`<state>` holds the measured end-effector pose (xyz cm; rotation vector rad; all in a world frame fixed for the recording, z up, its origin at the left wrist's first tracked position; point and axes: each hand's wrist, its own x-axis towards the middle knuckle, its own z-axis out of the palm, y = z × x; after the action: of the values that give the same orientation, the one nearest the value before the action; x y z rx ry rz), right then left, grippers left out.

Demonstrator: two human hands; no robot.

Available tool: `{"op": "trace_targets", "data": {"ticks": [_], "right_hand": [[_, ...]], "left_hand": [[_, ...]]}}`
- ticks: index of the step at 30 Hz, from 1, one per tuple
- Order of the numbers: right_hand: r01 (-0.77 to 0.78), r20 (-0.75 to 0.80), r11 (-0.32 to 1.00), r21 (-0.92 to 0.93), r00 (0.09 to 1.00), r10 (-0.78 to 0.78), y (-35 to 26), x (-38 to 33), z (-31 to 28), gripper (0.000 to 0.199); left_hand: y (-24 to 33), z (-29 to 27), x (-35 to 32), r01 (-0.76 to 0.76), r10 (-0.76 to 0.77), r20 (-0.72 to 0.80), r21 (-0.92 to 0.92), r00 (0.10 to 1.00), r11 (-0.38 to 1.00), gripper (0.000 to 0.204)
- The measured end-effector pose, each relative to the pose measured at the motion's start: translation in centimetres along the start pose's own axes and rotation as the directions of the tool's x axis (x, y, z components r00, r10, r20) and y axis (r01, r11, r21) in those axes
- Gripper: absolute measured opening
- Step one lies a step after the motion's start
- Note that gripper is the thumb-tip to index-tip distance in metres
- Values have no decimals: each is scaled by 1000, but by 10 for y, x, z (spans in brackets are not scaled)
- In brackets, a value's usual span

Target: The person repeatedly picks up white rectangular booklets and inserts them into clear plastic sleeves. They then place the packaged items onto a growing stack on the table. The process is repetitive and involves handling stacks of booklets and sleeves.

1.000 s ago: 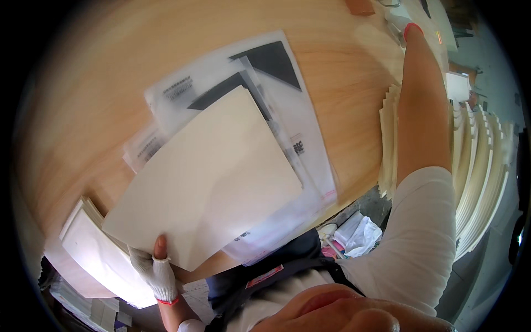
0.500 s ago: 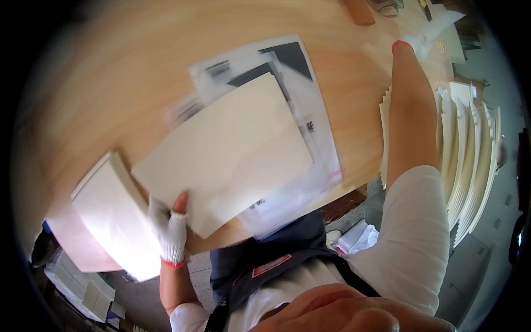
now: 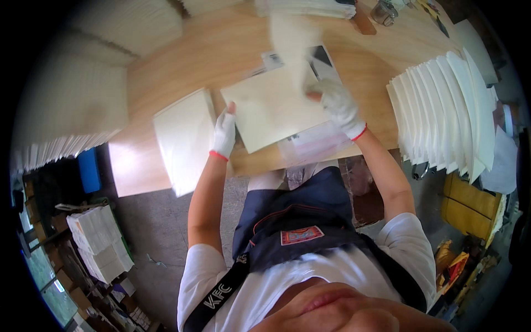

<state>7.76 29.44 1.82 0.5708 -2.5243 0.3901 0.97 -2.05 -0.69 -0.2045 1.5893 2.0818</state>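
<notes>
A large cream sheet of card [image 3: 271,105] lies on the table before me, over printed translucent sheets [image 3: 315,143]. My left hand [image 3: 224,133], in a white glove with a red cuff, grips the card's left edge with its bare thumb on top. My right hand [image 3: 338,105], gloved likewise, is closed above the card's right side. From its fingers a thin pale sheet [image 3: 293,41] rises, smeared by motion; its exact kind cannot be made out. A stack of white sheets [image 3: 185,135] lies just left of my left hand.
Fanned cream sheets [image 3: 437,110] stand at the table's right end. Tall paper stacks [image 3: 72,94] fill the far left. At the back are a glass jar [image 3: 384,13], a brown block [image 3: 363,22] and another white pile [image 3: 310,6]. White bundles [image 3: 99,243] stand on the floor at left.
My right hand has come back from the far right to the card, with the thin pale sheet in it. My left hand stays at the card's edge. The view has shifted, showing more of the surroundings.
</notes>
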Motion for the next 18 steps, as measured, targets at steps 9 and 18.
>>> {"op": "trace_targets", "data": {"ticks": [9, 18], "right_hand": [[-264, 218, 944, 199, 951, 220, -40, -41, -18, 54], [-431, 247, 150, 890, 731, 636, -27, -23, -47, 60]], "left_hand": [[30, 33, -25, 8, -1, -18, 445, 1000, 896, 38], [65, 40, -78, -331, 293, 154, 414, 944, 848, 30]]}}
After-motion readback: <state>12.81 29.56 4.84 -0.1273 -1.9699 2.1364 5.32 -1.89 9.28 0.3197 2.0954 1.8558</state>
